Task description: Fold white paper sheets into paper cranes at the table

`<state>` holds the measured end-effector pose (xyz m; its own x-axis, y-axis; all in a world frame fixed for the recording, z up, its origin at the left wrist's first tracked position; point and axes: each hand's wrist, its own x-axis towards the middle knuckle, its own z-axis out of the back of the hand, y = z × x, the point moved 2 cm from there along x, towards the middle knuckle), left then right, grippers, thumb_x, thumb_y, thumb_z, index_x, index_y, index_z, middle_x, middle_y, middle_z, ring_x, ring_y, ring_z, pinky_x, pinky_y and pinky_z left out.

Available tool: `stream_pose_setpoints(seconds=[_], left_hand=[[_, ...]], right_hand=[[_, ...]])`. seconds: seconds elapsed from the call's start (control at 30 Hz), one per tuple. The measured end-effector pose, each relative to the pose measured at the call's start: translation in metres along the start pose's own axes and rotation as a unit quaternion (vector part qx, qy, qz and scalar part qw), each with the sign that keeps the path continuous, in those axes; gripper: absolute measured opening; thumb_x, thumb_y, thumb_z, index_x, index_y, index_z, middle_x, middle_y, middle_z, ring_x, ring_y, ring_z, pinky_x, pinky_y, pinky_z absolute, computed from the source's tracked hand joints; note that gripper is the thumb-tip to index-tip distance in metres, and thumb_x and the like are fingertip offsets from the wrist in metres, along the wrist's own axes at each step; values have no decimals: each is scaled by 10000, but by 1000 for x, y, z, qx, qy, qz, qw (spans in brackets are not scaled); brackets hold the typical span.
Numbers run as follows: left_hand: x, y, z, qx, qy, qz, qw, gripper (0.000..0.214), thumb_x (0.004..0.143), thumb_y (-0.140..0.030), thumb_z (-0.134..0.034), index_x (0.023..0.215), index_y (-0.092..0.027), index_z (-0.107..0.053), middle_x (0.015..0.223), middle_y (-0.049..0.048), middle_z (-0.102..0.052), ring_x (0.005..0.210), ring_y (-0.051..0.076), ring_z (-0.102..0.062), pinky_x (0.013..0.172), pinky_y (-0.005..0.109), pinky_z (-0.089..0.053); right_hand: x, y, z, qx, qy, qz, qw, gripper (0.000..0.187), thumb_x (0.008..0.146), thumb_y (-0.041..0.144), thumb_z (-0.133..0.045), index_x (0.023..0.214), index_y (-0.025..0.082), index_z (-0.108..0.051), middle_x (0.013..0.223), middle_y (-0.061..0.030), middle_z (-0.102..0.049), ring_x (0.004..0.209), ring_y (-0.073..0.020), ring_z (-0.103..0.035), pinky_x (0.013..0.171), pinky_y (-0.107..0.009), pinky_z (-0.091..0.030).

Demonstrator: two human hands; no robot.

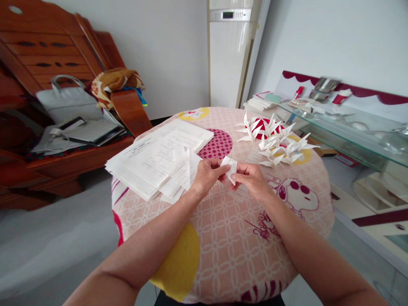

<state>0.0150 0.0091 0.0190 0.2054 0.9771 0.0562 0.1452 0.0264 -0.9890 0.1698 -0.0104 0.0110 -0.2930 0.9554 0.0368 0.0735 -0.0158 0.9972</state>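
A small folded piece of white paper [230, 166] is held between both hands above the middle of the table. My left hand [208, 173] pinches its left side with the thumb on top. From the right, my right hand [250, 176] grips the lower right edge between thumb and fingers. Several white folded paper cranes [276, 140] stand in a cluster beyond my right hand. To the left lies a stack of printed sheets [153, 155], with smaller loose paper pieces [183, 170] on its near right corner, close to my left wrist.
The round table [219, 238] has a pink patterned cloth. A wooden bench [124, 114] at the left carries a grey bag [70, 100] and papers. Along the right stands a glass shelf [350, 131] with metal bowls [323, 89]. A tall white air conditioner [228, 59] stands behind.
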Motion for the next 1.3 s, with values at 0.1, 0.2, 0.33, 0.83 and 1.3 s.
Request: stream_pose_setpoints(seconds=[0.1, 0.2, 0.33, 0.83, 1.3], left_hand=[[1, 1, 1, -16, 8, 11, 1000, 280, 664, -348, -796, 627, -119, -639, 521, -12, -590, 438, 74, -513, 448, 201, -443], [3, 3, 3, -35, 21, 21, 999, 303, 662, -374, -817, 666, -114, -660, 551, -7, -606, 471, 72, -526, 477, 198, -456], [4, 3, 6, -45, 29, 13, 998, 297, 677, -371, -817, 683, -112, -671, 555, -5, -612, 473, 71, -529, 485, 196, -452], [4, -2, 7, -31, 1, -12, 999, 322, 663, -391, -819, 641, -125, -639, 539, -12, -594, 465, 75, -511, 468, 205, -449], [5, -1, 9, -25, 7, -8, 1000, 302, 679, -375, -812, 659, -118, -656, 536, -9, -597, 463, 73, -511, 472, 203, -437]], right_hand=[[-1, 0, 1, 7, 7, -5, 1000, 196, 741, 310, -709, 854, 150, -715, 674, -26, -726, 544, -155, -673, 507, -264, -568], [-2, 2, 1, 14, 7, -5, 1000, 264, 750, 339, -717, 927, 143, -713, 725, -49, -749, 587, -176, -701, 539, -290, -595], [-2, 5, -1, 27, 23, 3, 999, 359, 773, 362, -716, 1046, 130, -690, 750, -64, -759, 618, -193, -721, 583, -321, -617], [-2, 0, 0, 27, 18, 11, 999, 334, 772, 370, -747, 999, 131, -694, 806, -93, -775, 673, -220, -742, 616, -347, -627], [-2, -1, 1, 18, 19, 7, 1000, 316, 777, 371, -737, 977, 128, -700, 817, -97, -775, 680, -217, -741, 616, -345, -624]])
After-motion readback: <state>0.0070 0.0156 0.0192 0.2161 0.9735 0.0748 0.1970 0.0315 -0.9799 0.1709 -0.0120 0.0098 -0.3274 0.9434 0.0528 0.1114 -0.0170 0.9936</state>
